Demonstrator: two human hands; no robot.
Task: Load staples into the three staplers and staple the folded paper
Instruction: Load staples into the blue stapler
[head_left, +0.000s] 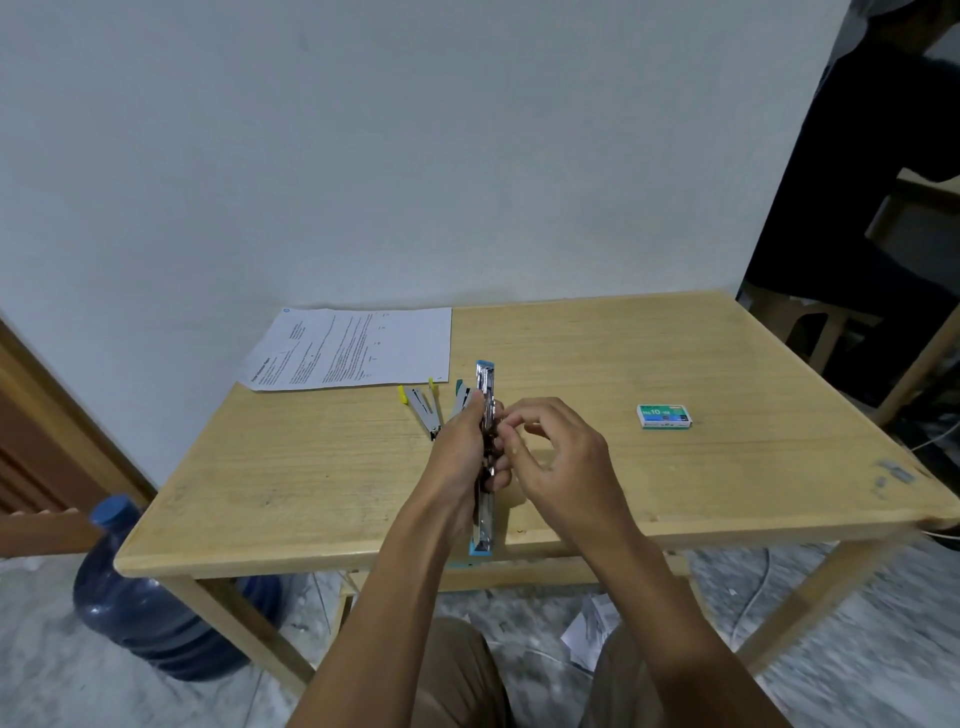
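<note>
My left hand (462, 447) grips a light-blue stapler (484, 382) swung fully open into one long line above the wooden table (675, 358). My right hand (550, 457) hovers beside its middle, thumb and forefinger pinched at the metal channel; what they pinch is too small to see. A yellow stapler (421, 408) lies open on the table just left of my hands. A teal stapler (461, 395) lies behind my left hand, mostly hidden. The printed paper (353, 345) lies flat at the table's back left. A green staple box (664, 416) sits to the right.
A white wall stands behind the table. A blue water jug (140, 597) stands on the floor at the left. Dark shelving and a wooden stool frame (831, 332) are at the right. Paper scraps (592, 629) lie on the floor under the table.
</note>
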